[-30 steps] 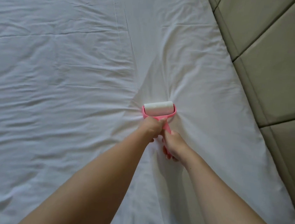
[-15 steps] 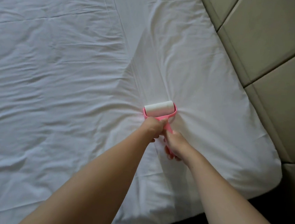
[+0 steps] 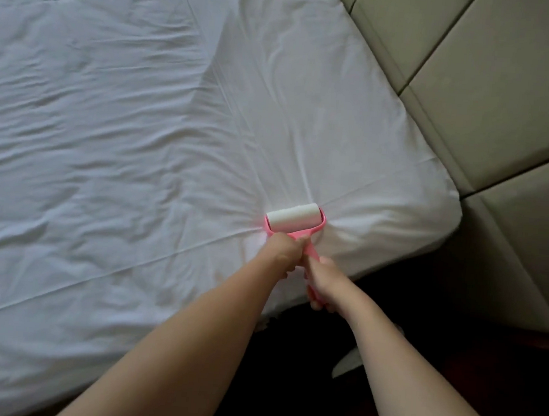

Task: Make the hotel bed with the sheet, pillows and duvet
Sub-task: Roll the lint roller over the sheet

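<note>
A wrinkled white sheet [image 3: 113, 134] covers the mattress and wraps its near right corner. A pink lint roller [image 3: 293, 221] with a white roll lies pressed on the sheet close to that corner, creases fanning out from it. My left hand [image 3: 284, 250] grips the pink frame just below the roll. My right hand [image 3: 324, 283] grips the lower part of the pink handle, at the mattress edge. No pillows or duvet are in view.
A padded beige headboard [image 3: 483, 86] with dark seams runs along the right side of the bed. Below the mattress corner lies dark floor [image 3: 422, 320], with a pale object [image 3: 347, 363] between my forearms.
The roller and both hands have drawn back toward the near right corner of the mattress. The corner and the dark floor beside the bed have come into view.
</note>
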A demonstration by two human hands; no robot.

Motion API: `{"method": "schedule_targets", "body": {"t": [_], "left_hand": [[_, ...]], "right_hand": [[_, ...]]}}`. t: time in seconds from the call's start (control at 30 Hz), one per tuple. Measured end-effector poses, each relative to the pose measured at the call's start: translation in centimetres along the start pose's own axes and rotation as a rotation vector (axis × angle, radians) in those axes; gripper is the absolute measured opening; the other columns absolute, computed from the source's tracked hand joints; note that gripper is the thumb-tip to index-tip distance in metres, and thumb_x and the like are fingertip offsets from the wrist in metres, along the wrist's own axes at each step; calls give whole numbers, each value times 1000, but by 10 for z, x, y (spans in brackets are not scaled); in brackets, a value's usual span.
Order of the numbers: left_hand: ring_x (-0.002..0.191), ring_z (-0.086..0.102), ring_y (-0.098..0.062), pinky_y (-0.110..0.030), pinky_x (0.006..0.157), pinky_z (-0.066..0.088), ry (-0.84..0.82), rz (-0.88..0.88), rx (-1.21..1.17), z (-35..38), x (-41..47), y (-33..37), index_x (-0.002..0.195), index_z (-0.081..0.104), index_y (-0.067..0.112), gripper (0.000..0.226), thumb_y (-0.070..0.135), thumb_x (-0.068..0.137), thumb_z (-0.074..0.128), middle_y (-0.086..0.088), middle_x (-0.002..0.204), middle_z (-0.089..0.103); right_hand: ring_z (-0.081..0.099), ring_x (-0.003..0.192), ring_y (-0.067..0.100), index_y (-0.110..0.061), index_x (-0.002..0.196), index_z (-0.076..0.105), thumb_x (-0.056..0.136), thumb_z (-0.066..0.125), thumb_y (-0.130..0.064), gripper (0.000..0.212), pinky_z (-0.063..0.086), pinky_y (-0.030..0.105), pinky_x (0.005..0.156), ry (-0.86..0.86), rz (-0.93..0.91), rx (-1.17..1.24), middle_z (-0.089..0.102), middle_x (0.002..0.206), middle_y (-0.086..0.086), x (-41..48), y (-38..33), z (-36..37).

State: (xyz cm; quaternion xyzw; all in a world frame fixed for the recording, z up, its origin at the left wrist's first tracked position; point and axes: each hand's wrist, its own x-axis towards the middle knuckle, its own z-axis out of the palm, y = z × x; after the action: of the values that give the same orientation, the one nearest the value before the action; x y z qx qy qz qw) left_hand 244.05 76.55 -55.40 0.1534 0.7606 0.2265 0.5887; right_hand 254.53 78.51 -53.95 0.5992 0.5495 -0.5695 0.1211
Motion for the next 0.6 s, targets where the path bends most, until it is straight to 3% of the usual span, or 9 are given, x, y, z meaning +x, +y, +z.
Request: {"method": "schedule_targets", "body": {"t": [0.2, 0.33, 0.43, 0.5, 0.6], "left_hand": [[64, 50, -18, -32, 72, 46, -3, -43, 7, 29, -20, -17, 111, 64, 1, 48, 42, 98, 43, -10, 91, 61], [69, 50, -24, -28, 60, 40, 17, -76, 45, 39, -34, -20, 108, 65, -1, 49, 42, 97, 46, -13, 82, 57], [57, 48, -21, -24, 47, 34, 37, -65, 98, 51, -56, -19, 90, 64, 3, 42, 42, 95, 49, -8, 68, 53], [54, 45, -17, -23, 52, 36, 18, -109, 118, 62, -75, -22, 72, 55, 9, 40, 43, 94, 51, -8, 68, 52], [58, 47, -15, -27, 63, 43, -31, -130, 104, 81, -99, -28, 72, 53, 13, 34, 41, 92, 53, -6, 72, 54]], "right_hand": [[39, 29, 10, -15, 96, 55, 96, 26, -66, 59, 25, 7, 34, -26, 23, 20, 45, 56, 6, -24, 34, -3], [41, 37, 13, -16, 80, 51, 94, 23, -69, 61, 25, 10, 33, -32, 28, 27, 47, 57, 6, -43, 45, -7], [43, 38, 15, -18, 80, 49, 92, 23, -71, 61, 25, 12, 36, -42, 69, 24, 50, 56, 4, -65, 52, -16], [41, 34, 14, -18, 79, 50, 93, 26, -69, 58, 24, 13, 39, -52, 94, 51, 49, 54, 2, -82, 64, -21], [42, 30, 15, -16, 76, 50, 93, 28, -68, 59, 25, 12, 35, -13, 56, 117, 49, 48, 3, -103, 93, -23]]}}
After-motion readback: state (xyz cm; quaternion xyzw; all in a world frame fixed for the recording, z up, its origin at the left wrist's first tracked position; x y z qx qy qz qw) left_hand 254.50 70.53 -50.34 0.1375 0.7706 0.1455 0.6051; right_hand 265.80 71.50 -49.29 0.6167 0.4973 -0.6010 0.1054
